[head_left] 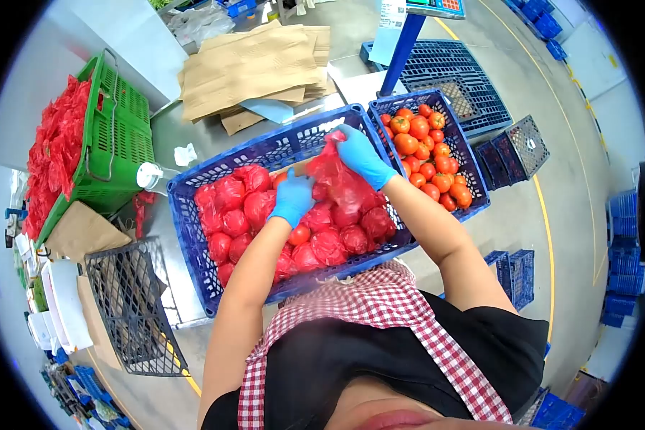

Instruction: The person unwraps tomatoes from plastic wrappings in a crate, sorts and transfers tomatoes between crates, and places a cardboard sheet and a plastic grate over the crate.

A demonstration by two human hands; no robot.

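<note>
My right hand (pixel 365 158), in a blue glove, pinches the top of a thin red plastic bag (pixel 331 175) and holds it up above the blue crate (pixel 186 251). The bag hangs loose and crumpled. To its left, my left hand (pixel 294 199), also gloved in blue, reaches down among the wrapped tomatoes (pixel 231 193); its fingers look slightly apart, with their tips partly hidden. Several tomatoes in the crate are wrapped in red film, and a bare tomato (pixel 300 234) shows below my left hand.
A second crate (pixel 478 158) of bare tomatoes (pixel 419 129) adjoins on the right. A green basket (pixel 132 115) piled with red bags (pixel 57 136) stands left. Cardboard sheets (pixel 251 68) lie behind, beside a blue scale post (pixel 403 54). A black grate (pixel 132 308) leans at lower left.
</note>
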